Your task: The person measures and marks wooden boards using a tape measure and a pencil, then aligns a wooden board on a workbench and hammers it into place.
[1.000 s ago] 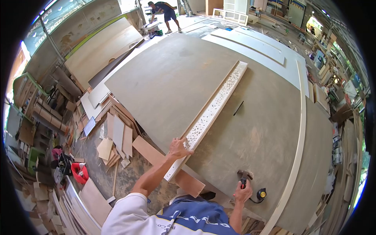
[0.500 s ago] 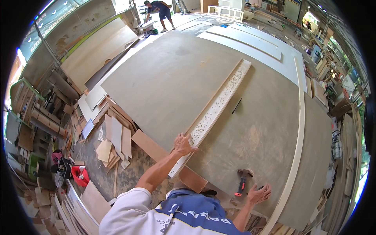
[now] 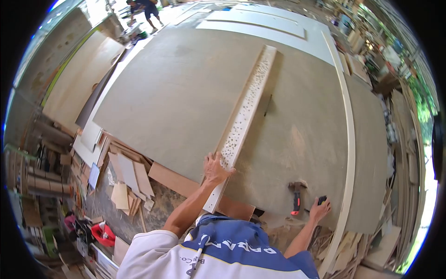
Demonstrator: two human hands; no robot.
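Note:
A long, narrow white board (image 3: 239,122) with raised edges and many small dark specks along its face lies on the large grey-brown sheet (image 3: 172,88). My left hand (image 3: 216,169) grips across its near part, fingers at the left edge and thumb at the right. My right hand (image 3: 319,210) is closed around a small black tape measure (image 3: 322,200) with a bit of yellow on it, largely covered by the fingers. Just left of that hand rests a hammer (image 3: 296,199) with a black and red handle. A thin black pen-like stick (image 3: 268,105) lies beside the white board.
A long pale strip (image 3: 349,139) runs along the right of the sheet. White panels (image 3: 260,24) lie at the far end. Wood offcuts (image 3: 127,172) are piled on the floor at left, near a red bag (image 3: 103,234). Another person (image 3: 146,10) bends over at the far left.
My right hand has moved forward over the sheet and turned, now showing the tape measure. My left hand stays on the white board. The whole view has shifted.

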